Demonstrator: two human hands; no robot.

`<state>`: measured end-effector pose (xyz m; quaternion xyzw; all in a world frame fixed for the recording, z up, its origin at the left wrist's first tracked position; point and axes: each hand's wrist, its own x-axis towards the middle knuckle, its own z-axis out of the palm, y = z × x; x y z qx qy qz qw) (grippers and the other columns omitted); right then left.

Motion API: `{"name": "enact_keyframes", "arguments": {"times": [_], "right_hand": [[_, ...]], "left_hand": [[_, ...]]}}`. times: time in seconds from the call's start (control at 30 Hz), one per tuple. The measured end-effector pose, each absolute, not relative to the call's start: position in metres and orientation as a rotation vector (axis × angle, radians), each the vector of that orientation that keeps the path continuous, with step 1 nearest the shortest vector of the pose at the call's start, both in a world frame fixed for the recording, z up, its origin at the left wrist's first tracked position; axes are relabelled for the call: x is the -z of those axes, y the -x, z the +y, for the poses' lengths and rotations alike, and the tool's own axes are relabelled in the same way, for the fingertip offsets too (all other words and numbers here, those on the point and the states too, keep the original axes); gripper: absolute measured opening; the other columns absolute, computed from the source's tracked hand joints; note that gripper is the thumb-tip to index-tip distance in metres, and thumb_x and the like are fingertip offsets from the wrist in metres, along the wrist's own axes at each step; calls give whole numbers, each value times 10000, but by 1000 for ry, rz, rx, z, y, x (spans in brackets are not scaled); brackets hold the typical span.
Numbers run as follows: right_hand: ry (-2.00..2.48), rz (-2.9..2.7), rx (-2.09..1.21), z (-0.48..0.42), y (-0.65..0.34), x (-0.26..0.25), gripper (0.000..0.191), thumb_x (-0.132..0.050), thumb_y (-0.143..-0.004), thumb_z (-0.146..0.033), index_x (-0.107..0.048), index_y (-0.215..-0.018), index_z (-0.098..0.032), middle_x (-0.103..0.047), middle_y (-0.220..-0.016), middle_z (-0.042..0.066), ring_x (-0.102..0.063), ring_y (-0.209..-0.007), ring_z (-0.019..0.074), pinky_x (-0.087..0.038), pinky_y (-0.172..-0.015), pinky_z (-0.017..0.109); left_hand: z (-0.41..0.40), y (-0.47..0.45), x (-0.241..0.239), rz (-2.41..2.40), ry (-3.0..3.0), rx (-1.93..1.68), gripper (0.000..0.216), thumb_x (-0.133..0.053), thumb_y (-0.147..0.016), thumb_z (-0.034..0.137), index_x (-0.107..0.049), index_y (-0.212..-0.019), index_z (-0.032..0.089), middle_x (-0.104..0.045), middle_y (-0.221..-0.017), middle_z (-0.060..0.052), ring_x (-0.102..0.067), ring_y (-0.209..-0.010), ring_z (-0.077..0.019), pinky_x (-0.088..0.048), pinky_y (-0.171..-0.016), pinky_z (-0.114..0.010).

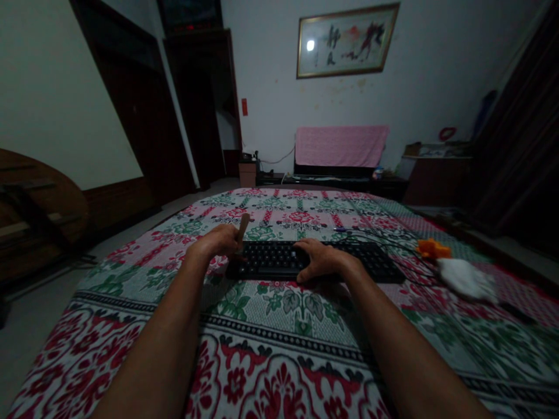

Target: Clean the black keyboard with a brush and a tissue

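A black computer keyboard [271, 260] lies flat on the patterned cloth [301, 314] in front of me. My left hand [220, 241] is at its left end, closed around a flat, light-brown wooden handle [243, 228] that stands tilted upward. The handle's lower end comes down over the leftmost keys; what is on that end I cannot make out. My right hand [321, 259] grips the keyboard right of its middle, with the thumb at the near edge and the fingers across the keys toward the far side.
Right of the keyboard lie a dark cable [413, 247], an orange object [432, 249] and a crumpled white cloth-like item [465, 278]. A purple pen-like item [345, 229] is behind the keyboard. Farther back, a pink cloth [340, 145] covers something on a low cabinet.
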<state>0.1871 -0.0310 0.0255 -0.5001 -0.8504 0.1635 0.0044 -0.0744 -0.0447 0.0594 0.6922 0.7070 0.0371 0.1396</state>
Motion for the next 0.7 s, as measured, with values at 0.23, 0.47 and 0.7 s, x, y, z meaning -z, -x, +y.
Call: {"name": "enact_keyframes", "arguments": {"times": [0.23,0.47,0.7], "right_hand": [[1579,-2666,-507,-30,-187,-24,1013,-777,-498,-479,-358,-1383,-219,-250,-1480,115,-292,-1318,340,-284,-1069,469],[1573,-2654,-502,-30,-188,-23,1006,-782,-491,-477,-371,-1376,-229,-269,-1470,112,-312,-1305,343,-294,-1061,477],[1554,-2637,-526,-27,-189,-20,1005,-784,-479,-477,-381,-1368,-237,-274,-1467,111,-339,-1285,352,-297,-1052,494]], "left_hand": [[-45,74,-64,2026,-2014,-150,216,-556,-704,347,-655,-742,160,-672,-730,-36,-600,-684,-151,-400,-574,-213],[-38,79,-64,2319,-2000,-14,248,-561,-704,362,-651,-794,149,-683,-797,-93,-617,-739,-192,-404,-597,-237],[-38,64,-61,2092,-2064,-381,296,-520,-748,403,-669,-757,147,-682,-717,-72,-618,-679,-181,-412,-575,-248]]}}
